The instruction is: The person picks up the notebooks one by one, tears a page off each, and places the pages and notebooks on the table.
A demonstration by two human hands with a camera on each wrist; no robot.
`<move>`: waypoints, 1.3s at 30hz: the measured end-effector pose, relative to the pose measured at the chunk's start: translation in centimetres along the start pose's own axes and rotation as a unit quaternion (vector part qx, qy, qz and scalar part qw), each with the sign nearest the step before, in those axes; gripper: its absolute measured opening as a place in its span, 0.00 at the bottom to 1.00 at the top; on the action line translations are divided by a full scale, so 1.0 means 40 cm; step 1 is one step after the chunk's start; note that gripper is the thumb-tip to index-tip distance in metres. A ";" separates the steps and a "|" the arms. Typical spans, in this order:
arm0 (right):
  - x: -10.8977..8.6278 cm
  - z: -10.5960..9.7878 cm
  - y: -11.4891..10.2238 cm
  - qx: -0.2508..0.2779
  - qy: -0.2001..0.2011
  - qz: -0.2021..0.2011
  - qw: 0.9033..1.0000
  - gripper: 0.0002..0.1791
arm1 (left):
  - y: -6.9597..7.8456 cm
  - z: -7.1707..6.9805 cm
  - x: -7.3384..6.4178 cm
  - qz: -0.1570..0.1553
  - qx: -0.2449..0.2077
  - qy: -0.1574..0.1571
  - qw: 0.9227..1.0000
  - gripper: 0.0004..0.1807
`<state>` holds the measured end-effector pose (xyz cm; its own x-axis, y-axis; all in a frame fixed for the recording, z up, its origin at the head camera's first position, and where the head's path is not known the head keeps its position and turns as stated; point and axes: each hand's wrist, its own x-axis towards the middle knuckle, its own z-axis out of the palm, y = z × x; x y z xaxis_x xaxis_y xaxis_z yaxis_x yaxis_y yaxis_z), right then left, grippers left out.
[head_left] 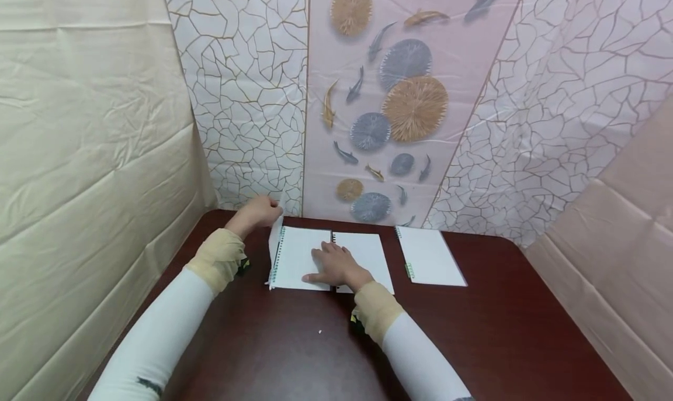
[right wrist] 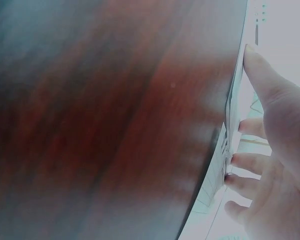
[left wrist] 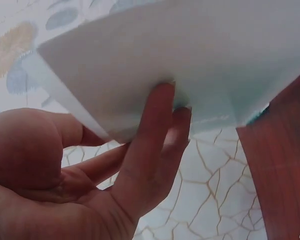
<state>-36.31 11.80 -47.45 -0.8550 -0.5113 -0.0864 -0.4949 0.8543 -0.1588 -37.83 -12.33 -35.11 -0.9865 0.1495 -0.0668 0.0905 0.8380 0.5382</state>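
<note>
In the head view, a spiral-bound notebook [head_left: 301, 266] lies spread at the left of the table. My left hand [head_left: 260, 212] holds a raised page [left wrist: 155, 65] near its far corner. The left wrist view has the thumb on one side of that page and fingers on the other. My right hand [head_left: 336, 265] rests with spread fingers on the notebook's right edge, by a second spiral-bound notebook [head_left: 368, 258]. In the right wrist view, the thumb [right wrist: 270, 80] and fingertips touch the white paper.
A third notebook [head_left: 431, 256] with green marks along its binding lies apart to the right. A tiny white speck [head_left: 319, 332] is on the dark red table [head_left: 273, 354]. Patterned cloth [head_left: 252, 97] hangs behind, with beige cloth [head_left: 94, 155] at the sides.
</note>
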 end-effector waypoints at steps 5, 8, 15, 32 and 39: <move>-0.001 0.000 0.002 0.003 0.001 -0.006 1.000 0.48 | 0.014 0.027 -0.003 0.019 0.004 0.014 1.000 0.24; -0.003 -0.001 0.002 0.004 0.001 -0.009 1.000 0.48 | 0.029 0.040 -0.011 0.024 0.001 0.019 1.000 0.24; -0.003 -0.002 0.005 0.000 0.000 -0.001 1.000 0.48 | 0.065 0.084 -0.008 0.026 -0.043 0.010 0.999 0.23; -0.005 0.000 0.007 -0.001 0.008 0.005 1.000 0.49 | 0.121 0.191 0.020 -0.002 -0.075 -0.007 0.997 0.20; -0.007 0.015 0.013 -0.007 0.033 0.000 0.999 0.48 | 0.139 0.235 0.016 -0.013 -0.071 0.019 0.997 0.18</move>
<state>-36.23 12.33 -48.11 -0.8631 -0.5045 -0.0211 -0.4966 0.8557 -0.1456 -36.66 -2.62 -40.06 -0.9930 0.1066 -0.0511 0.0481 0.7586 0.6498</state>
